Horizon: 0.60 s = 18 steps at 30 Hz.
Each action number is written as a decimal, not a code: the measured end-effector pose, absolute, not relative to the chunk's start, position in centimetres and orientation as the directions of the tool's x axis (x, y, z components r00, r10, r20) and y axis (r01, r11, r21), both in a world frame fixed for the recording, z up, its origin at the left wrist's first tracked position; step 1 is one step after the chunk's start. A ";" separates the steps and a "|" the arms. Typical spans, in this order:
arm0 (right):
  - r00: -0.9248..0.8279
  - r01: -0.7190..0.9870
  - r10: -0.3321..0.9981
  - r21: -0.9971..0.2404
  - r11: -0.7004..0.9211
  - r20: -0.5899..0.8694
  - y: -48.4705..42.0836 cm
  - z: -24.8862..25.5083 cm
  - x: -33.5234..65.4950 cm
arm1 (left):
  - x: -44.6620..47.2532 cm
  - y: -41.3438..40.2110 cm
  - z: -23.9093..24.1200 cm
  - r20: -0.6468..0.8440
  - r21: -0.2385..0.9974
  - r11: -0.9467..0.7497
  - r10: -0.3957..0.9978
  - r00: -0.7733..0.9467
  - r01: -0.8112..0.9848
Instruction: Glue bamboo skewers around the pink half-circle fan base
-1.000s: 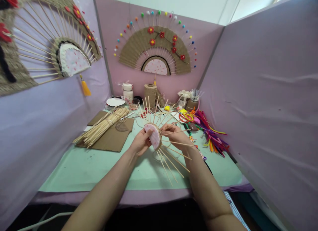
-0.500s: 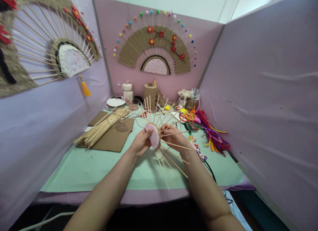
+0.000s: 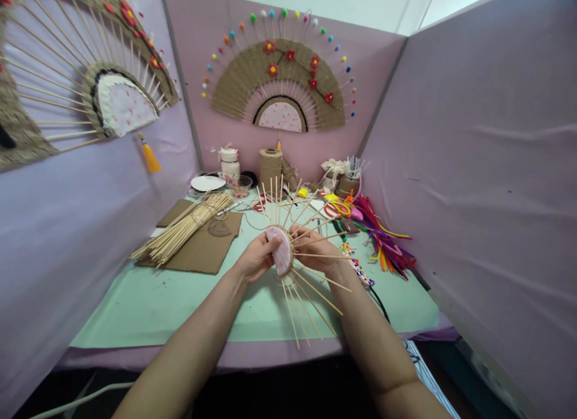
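Observation:
My left hand grips a half-round fan base covered in pink spotted cloth, its thumb pressed on the front. Thin wooden sticks fan out from the curved edge, up, right and down toward me. A brown twine-like band runs along that edge, at the foot of the sticks. On the right, my right hand is among and behind the sticks, fingers closed together close to the curved edge. What those fingers pinch is too small to make out. The base is held above the table, tilted to the right.
A bundle of sticks lies on cardboard at left. Behind stand a twine spool and a white bottle. Pipe cleaners, scissors and a patterned glue gun lie at right. A finished fan hangs on the back panel.
The fan base has turned slightly in my left hand, so its lower sticks point more to the left. My right hand stays close to the curved edge. The camera view has shifted slightly.

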State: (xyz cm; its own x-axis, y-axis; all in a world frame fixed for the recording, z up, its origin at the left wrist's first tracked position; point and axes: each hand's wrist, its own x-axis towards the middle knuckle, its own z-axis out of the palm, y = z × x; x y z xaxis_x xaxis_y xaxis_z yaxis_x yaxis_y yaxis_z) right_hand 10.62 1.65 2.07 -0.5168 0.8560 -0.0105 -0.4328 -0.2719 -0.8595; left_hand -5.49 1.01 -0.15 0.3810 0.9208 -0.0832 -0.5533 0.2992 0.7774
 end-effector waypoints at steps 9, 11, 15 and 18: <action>-0.577 -0.479 0.815 -0.830 -0.284 0.054 1.3 1.9 11.2 | -5.8 1.2 -0.2 -0.104 0.749 0.345 0.904 0.414 -0.565; -0.588 -0.463 0.808 -0.834 -0.300 0.035 1.4 2.0 11.3 | -5.8 1.2 -0.2 -0.103 0.751 0.345 0.903 0.417 -0.562; -0.558 -0.428 0.830 -0.851 -0.306 -0.018 1.9 2.0 10.9 | -5.8 1.1 0.0 -0.111 0.765 0.340 0.906 0.409 -0.547; -0.542 -0.424 0.840 -0.856 -0.297 -0.024 2.3 1.6 10.7 | -5.7 0.9 0.3 -0.125 0.788 0.336 0.907 0.401 -0.516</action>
State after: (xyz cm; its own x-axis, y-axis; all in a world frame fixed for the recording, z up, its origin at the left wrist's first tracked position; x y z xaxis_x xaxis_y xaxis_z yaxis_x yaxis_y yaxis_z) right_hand 10.71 2.25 1.60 -0.5416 0.8403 -0.0237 -0.4236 -0.2971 -0.8557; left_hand -5.73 0.86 0.29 0.4014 0.9074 -0.1246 -0.5156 0.3363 0.7880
